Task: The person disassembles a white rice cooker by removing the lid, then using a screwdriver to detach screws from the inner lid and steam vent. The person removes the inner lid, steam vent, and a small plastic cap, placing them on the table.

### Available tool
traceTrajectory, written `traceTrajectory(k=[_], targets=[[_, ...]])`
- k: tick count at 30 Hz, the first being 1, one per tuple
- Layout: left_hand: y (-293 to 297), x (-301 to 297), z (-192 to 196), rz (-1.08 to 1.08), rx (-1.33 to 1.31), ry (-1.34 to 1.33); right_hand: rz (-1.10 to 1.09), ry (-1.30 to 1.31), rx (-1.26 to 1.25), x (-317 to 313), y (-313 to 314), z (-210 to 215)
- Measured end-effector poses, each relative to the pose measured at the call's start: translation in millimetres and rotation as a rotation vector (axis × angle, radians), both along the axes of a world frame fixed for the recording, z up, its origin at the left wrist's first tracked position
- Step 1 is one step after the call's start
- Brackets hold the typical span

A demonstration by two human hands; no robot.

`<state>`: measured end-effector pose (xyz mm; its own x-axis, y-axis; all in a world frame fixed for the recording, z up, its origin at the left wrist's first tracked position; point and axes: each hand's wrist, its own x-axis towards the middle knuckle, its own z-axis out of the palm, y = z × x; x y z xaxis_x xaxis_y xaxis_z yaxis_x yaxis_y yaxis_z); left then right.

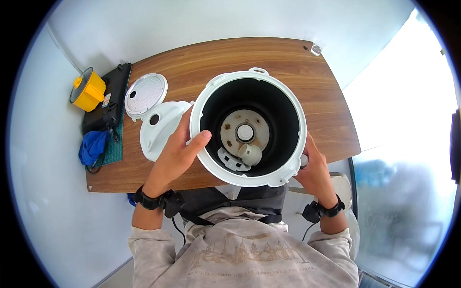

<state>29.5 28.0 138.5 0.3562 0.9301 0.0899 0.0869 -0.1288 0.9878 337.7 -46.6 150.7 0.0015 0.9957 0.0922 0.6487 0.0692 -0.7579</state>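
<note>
My hands hold a white electric cooker body [248, 182] between them, its open top facing me over the table's front edge. My left hand [174, 154] grips its left side, thumb on the rim and fingers mostly hidden behind the wall. The right hand [315, 169] clasps the lower right side, next to a small knob-like part; some fingertips are out of sight. Inside the dark cavity lies a stained round heating plate [231, 126] with a central button. On it rest a loose off-white cup-shaped piece [250, 154] and a curved slotted plastic piece [230, 160].
A white lid [161, 132] and a round lid plate [148, 91] lie left of the cooker on the wooden table [331, 105]. Farther left are a yellow pot [91, 92], a flat black appliance [98, 120], blue cloth [94, 146] and a green mat [113, 154]. A small glass [316, 49] stands back right.
</note>
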Motion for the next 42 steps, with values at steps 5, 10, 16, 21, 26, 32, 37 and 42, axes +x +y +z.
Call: traceTrajectory(k=[5,10,16,21,26,32,37,42], targets=[[9.3,-3.3,-3.6,-0.03,-0.045,0.009,0.028,0.022,-0.033,3.0,7.9,-5.1],[13.3,-4.4,-4.8,-0.031,-0.088,0.035,0.023,0.037,-0.059,3.2,11.6,-5.7],[11.3,-4.4,-0.1,-0.027,-0.11,0.065,0.03,0.059,-0.12,6.8,14.7,-6.1],[21.5,-13.7,5.8,0.044,0.107,0.354,0.089,0.072,-0.119,9.2,14.5,-6.8],[28.6,11.5,72.9,0.126,0.441,0.522,0.161,0.04,-0.088,14.0,13.1,-7.8],[37.3,55.2,82.1,-0.719,0.457,0.825,0.167,0.027,-0.086,13.7,9.5,-7.0],[37.3,73.3,73.5,-0.811,0.529,1.058,0.184,0.05,-0.074,13.4,8.9,-6.5],[44.9,70.7,54.9,-0.847,0.548,0.942,0.187,0.055,-0.086,13.7,6.9,-6.4]])
